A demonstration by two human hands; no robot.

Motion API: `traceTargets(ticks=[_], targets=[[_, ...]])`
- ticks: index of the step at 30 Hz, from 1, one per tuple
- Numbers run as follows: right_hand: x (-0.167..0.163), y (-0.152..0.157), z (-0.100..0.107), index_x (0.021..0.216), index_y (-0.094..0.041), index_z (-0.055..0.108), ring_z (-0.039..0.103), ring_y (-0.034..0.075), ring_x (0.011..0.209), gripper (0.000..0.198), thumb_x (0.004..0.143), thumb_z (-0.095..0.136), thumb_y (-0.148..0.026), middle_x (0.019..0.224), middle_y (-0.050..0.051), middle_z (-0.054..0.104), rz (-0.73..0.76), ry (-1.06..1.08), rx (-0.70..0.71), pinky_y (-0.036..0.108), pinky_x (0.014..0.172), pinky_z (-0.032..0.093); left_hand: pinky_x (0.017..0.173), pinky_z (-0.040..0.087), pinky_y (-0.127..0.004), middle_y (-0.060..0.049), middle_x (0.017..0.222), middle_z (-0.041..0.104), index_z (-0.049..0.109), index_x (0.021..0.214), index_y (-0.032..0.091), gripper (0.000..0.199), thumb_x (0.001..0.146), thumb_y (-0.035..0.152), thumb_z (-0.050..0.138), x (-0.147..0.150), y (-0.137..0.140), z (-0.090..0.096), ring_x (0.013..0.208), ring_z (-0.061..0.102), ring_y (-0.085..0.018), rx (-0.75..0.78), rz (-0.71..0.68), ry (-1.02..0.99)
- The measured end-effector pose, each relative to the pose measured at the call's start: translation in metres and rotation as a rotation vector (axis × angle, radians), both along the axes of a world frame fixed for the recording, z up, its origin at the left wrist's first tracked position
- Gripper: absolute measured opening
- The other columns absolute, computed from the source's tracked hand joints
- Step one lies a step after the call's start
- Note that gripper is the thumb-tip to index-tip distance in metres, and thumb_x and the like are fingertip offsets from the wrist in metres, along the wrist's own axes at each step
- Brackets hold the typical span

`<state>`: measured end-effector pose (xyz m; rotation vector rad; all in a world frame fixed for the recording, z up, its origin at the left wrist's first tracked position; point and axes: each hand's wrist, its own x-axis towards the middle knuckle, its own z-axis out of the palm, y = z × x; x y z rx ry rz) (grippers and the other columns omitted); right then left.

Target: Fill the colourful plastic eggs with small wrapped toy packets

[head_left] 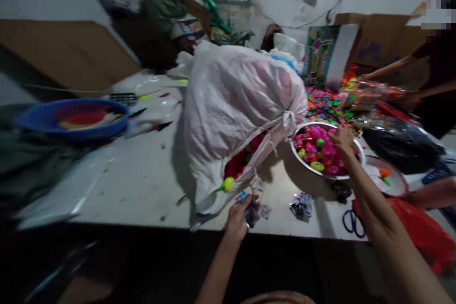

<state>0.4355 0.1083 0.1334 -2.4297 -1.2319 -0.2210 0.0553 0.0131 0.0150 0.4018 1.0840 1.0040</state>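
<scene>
Bright plastic capsules (228, 183) show in the open mouth of the white sack (235, 85), which slumps on the table (142, 175). Just below that mouth, the left hand (238, 217) has its fingers closed on small printed packets (252, 213); a light pinch, fanned a little, should let one part cleanly from the rest. Further right lies a loose packet pile (302, 205), best kept near the table's front edge. Beyond it, more capsules fill the bowl (309, 170), where the right hand (342, 140) reaches in; I cannot tell whether its fingers grip one. Lifting a single capsule from the top would avoid spills.
</scene>
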Motion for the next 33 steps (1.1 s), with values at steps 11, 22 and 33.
traceTargets(ticks=[11,22,33], targets=[[-0.324,-0.012,-0.083,0.094,-0.019,0.063,0.061,0.020,0.083,0.018,0.084,0.049,-0.025,0.099,0.009,0.063,1.006,0.115,-0.255,0.028,0.069,0.043,0.036,0.034,-0.018,0.005,0.048,0.056,0.058,0.065,0.015,0.033,0.046,0.030,0.080,-0.046,-0.008,-0.003,0.035,0.046,-0.006,0.032,0.306,0.201],[-0.351,-0.013,-0.111,0.110,-0.011,0.050,0.061,0.023,0.083,0.036,0.074,0.054,-0.013,0.106,0.016,0.056,0.924,0.122,-0.312,0.032,0.068,0.045,0.037,0.035,-0.017,0.005,0.051,0.056,0.063,0.073,0.013,0.038,0.044,0.028,0.082,-0.077,-0.010,0.004,0.037,0.045,-0.005,0.079,0.314,0.237],[-0.248,-0.061,-0.082,0.085,-0.014,0.058,0.050,0.007,0.049,0.037,0.058,0.074,-0.034,0.070,-0.002,0.061,1.041,1.654,-0.237,0.021,0.048,0.041,0.032,0.021,-0.015,0.007,0.045,0.045,0.061,0.062,0.011,0.028,0.047,0.026,0.080,-0.049,-0.002,0.002,0.034,0.032,-0.002,0.137,-0.022,0.253]])
